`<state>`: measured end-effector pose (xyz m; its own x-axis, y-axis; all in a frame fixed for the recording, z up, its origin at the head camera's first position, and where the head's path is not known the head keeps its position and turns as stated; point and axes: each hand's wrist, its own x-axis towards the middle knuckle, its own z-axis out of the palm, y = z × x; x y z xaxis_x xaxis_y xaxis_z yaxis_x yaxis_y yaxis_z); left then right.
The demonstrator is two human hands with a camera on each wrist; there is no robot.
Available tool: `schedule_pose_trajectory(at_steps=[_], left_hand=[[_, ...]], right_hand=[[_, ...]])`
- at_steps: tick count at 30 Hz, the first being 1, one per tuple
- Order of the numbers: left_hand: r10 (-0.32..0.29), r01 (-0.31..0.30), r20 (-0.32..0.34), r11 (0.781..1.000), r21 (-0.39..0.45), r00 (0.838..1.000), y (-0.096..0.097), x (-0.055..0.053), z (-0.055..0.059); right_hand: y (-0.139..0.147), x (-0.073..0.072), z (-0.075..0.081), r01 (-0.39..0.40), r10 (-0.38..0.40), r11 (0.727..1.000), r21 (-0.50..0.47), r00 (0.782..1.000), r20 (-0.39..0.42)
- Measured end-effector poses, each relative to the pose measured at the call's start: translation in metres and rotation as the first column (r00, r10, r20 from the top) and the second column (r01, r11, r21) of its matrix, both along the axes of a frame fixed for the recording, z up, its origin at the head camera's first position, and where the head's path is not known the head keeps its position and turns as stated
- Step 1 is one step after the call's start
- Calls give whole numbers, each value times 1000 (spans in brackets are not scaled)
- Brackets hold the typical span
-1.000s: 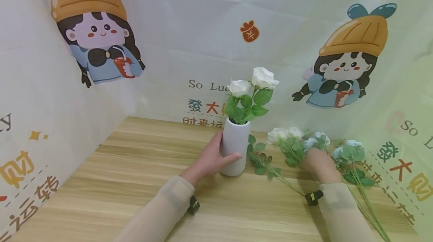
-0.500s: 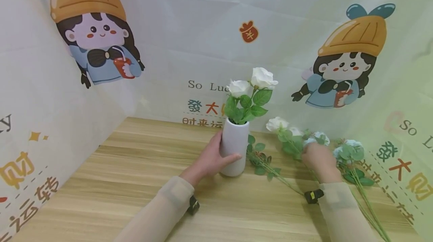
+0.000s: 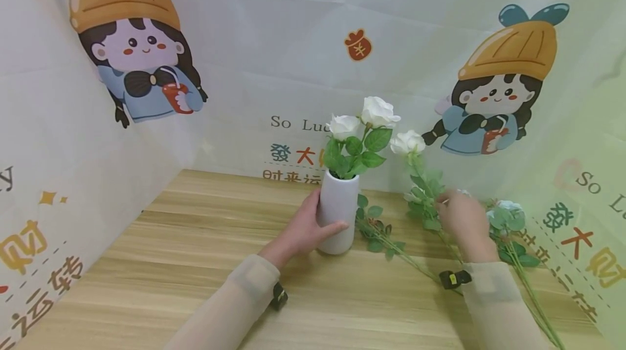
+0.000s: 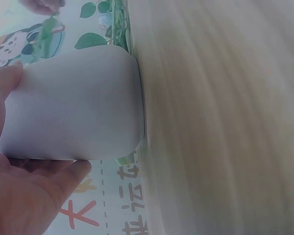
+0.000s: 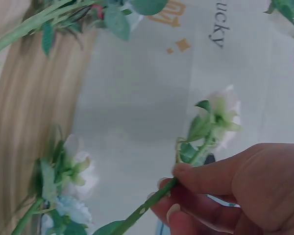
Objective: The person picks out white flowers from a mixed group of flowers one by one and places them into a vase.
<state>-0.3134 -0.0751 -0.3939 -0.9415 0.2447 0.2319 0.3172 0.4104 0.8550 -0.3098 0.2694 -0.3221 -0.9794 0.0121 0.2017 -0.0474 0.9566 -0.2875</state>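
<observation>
My left hand [image 3: 305, 226] wraps the vase [image 3: 340, 211], upright on the table [image 3: 195, 241] with two white roses in it. My right hand [image 3: 464, 225] pinches another rose [image 3: 408, 142] by its stem [image 5: 153, 199], bloom up, right of the vase. I'd best lift slowly, pinch firm, so its leaves [image 5: 200, 128] don't snag the blue flowers [image 3: 511, 211] nearby.

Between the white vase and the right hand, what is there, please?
In the head view: a leafy stem lying on the table, then, nearer the right hand, leaves of the white rose it holds and another, partly hidden white bloom.
</observation>
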Motion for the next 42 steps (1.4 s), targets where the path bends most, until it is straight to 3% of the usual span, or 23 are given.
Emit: schedule_pose_trajectory(at_steps=[8,12,19,29,37,42], left_hand=[[4,-4,-2,1000,-10,1000,-1,-1,-1],[0,0,0,1000,-8,1000,-1,-1,-1],[-10,10,-6,1000,-13,1000,-1,-1,0],[5,-5,12,1000,-22,1000,-1,-2,1],[7,-7,10,1000,-17,1000,-1,0,1],[-1,1,-5,1000,-19,1000,-1,0,1]], right_hand=[[-5,5,5,-8,-7,994,-105,991,-136],[-10,8,11,-16,-24,986,-165,971,-239],[-26,20,25,-63,-51,971,-232,888,-457],[-51,34,47,-152,-93,931,-333,781,-618],[-73,38,60,-231,-117,890,-393,717,-687],[-86,42,66,-277,-129,859,-431,698,-705]])
